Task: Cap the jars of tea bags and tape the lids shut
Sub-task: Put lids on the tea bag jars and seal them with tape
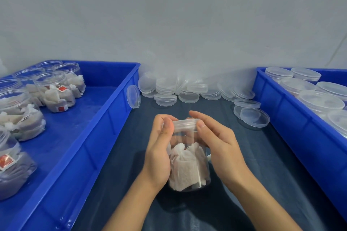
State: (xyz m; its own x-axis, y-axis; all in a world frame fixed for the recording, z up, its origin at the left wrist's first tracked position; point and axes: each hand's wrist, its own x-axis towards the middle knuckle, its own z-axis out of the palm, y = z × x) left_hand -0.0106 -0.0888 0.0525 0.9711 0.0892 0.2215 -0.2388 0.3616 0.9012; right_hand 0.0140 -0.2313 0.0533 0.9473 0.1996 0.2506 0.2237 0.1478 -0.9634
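I see my left hand [159, 148] and right hand [217, 142] both grasping one clear plastic jar of tea bags [188, 157], between two blue plastic trays [105, 118].

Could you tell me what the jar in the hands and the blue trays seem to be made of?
The clear round jar looks like thin glossy plastic: tea bags show through it. The big blue trays look like moulded rigid plastic, with ribbed walls and a slight sheen.
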